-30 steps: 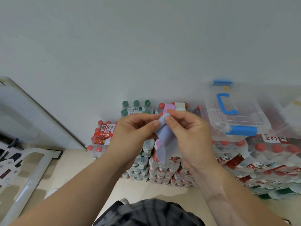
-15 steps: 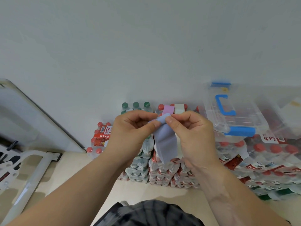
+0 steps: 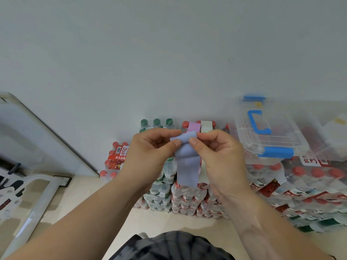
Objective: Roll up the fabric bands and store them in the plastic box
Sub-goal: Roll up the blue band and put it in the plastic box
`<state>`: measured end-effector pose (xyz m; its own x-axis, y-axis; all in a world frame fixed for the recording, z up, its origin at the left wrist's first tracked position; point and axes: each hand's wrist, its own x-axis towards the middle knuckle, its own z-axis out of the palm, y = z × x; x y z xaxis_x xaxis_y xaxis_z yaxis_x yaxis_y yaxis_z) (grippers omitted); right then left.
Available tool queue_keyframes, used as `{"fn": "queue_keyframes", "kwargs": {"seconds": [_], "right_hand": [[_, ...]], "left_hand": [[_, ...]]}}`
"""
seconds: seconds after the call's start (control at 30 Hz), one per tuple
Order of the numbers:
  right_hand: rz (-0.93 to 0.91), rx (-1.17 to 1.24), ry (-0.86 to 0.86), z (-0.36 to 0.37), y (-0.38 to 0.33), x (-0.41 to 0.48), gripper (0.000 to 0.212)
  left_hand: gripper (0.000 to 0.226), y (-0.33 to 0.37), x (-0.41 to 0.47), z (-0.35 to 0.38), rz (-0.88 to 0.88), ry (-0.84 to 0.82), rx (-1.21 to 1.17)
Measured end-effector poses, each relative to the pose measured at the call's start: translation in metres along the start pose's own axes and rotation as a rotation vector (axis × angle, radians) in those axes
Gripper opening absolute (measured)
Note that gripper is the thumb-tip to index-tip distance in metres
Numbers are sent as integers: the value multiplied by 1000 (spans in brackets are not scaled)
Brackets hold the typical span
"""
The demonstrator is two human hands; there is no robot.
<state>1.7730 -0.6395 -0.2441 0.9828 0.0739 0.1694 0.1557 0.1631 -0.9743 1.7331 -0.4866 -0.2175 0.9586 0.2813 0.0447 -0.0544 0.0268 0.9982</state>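
Wall (image 3: 169,53) – pale, matte, plain; fills the upper half of the view.
Shrink-wrapped packs of bottled water (image 3: 187,199) – glossy film, red and green caps, stacked on the floor against the wall.
Clear plastic box (image 3: 281,136) – rectangular and ribbed, with a blue handle and latches. It sits on the packs at right, lid on.
Left hand (image 3: 150,152) and right hand (image 3: 221,156) are raised in front of the packs, fingers curled. Each thumb and forefinger pinches the top of a lilac-blue fabric band (image 3: 187,166).
The band is soft and flat. Its upper end is folded into a small roll and its tail hangs straight down between the wrists.
Pink band (image 3: 194,127) and white band (image 3: 206,126) show just behind the roll.
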Motion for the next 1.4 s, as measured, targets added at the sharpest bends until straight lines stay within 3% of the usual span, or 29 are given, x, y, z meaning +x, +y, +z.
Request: {"fn": "queue_keyframes", "kwargs": {"seconds": [0.2,0.33,0.83,1.03,1.27,1.4], "right_hand": [[21,-2,18,0,4,-2,14],[41,27,1,0,0,-1,7],[65,-36,53,1,0,-5,13],[55,-24,76,-1,3,-1,11],[70,-10,57,-7,12,1,6],[92,0,39,-9,10,2,13]], "left_hand": [[20,-1,-4,3,-72,-70,-67],[20,1,-1,3,-52,-47,-50],[37,2,3,3,7,-96,19],[21,2,4,8,-40,-85,-33],[16,-5,5,10,-88,-28,-30],[19,-7,8,10,-60,-3,-20]]}}
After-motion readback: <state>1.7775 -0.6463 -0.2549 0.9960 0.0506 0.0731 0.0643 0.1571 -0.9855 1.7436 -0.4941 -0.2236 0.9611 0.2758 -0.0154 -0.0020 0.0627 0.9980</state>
